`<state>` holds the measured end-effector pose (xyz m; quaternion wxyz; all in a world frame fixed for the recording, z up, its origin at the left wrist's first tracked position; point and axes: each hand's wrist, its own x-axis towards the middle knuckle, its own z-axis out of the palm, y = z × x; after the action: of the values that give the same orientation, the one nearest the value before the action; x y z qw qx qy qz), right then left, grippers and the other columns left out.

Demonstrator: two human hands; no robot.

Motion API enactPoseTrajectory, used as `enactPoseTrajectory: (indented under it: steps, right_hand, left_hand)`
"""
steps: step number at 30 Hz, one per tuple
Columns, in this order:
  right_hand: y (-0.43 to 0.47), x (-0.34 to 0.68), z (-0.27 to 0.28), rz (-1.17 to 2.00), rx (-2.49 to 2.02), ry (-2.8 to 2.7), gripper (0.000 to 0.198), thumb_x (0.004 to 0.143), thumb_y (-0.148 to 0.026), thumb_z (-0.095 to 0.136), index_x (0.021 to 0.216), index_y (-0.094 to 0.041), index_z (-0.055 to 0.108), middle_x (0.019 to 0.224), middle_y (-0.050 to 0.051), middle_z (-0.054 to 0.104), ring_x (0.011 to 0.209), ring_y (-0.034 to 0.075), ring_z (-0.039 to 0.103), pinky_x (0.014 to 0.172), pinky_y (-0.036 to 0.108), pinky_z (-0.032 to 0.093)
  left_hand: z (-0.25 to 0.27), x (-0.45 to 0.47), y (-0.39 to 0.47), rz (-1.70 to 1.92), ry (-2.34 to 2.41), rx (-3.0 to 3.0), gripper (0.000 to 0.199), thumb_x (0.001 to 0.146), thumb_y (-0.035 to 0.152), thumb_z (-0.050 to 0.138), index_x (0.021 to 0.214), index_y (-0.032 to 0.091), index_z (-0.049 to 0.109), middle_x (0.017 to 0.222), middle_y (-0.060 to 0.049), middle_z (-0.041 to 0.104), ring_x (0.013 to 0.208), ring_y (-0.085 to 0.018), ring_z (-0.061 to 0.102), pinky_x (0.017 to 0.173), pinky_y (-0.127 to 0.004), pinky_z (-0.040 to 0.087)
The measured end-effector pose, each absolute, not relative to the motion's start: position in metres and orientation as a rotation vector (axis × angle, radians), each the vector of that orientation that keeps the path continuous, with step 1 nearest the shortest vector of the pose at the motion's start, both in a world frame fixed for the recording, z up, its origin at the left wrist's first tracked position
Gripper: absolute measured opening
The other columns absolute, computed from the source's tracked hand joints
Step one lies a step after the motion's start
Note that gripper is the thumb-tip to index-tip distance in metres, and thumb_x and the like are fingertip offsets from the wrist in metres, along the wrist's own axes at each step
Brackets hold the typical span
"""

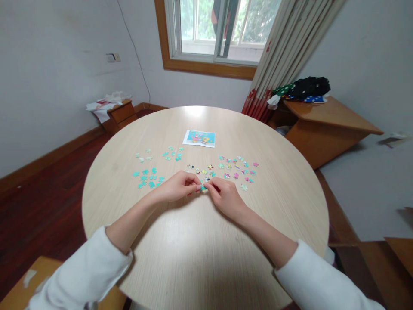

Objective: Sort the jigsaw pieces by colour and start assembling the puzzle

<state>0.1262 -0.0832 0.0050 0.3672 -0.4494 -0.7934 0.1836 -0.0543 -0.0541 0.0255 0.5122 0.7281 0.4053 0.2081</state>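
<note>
My left hand point(181, 186) and my right hand point(226, 196) meet near the middle of the round table, fingers pinched. Between their fingertips is a small teal jigsaw puzzle piece point(203, 188), which both hands grip; its outline is partly covered. Just beyond the fingers lie yellow and multicoloured puzzle pieces point(204, 171). Teal pieces point(143, 177) are spread to the left of my left hand, and pink and mixed pieces point(236, 175) to the right of my right hand. Farther back lies a picture sheet point(201, 138) with pink and yellow cartoon figures on teal.
The pale wooden table point(200, 258) has a rounded edge. More teal pieces point(173, 154) and pale green pieces point(142, 159) lie at its back left. Beyond it stand a wooden cabinet point(332, 129) with cloths on top, a curtain point(287, 51) and a window point(222, 30).
</note>
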Motion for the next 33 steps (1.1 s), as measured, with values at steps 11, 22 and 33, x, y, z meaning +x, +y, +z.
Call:
enactPoseTrajectory:
  steps: [11,22,33]
  right_hand:
    - [-0.079,0.13,0.007,0.511,-1.202,-1.991,0.031,0.088,-0.023,0.042,0.058,-0.018,0.045,0.055,-0.002,0.047,0.053,0.01,0.041,0.056,0.024,0.031]
    - [-0.08,0.132,0.005,0.527,-1.194,-2.015,0.03,0.089,-0.027,0.041,0.062,-0.017,0.052,0.059,0.0,0.053,0.056,0.011,0.045,0.058,0.024,0.033]
    - [-0.083,0.132,0.006,0.571,-1.215,-2.054,0.031,0.089,-0.028,0.041,0.063,-0.017,0.052,0.059,0.0,0.053,0.056,0.011,0.043,0.058,0.025,0.031]
  left_hand:
    - [0.03,-0.053,-0.052,0.531,1.049,1.753,0.023,0.074,0.035,0.051,0.061,0.016,0.052,0.052,0.004,0.045,0.049,-0.008,0.038,0.048,-0.021,0.028]
    - [0.035,-0.122,-0.001,1.092,1.675,1.789,0.022,0.076,0.031,0.046,0.059,0.018,0.045,0.05,0.005,0.04,0.05,-0.01,0.037,0.05,-0.023,0.03]
    - [0.032,-0.172,0.008,0.842,1.883,1.663,0.025,0.071,0.034,0.054,0.053,0.018,0.049,0.045,0.002,0.047,0.042,-0.01,0.04,0.043,-0.023,0.028]
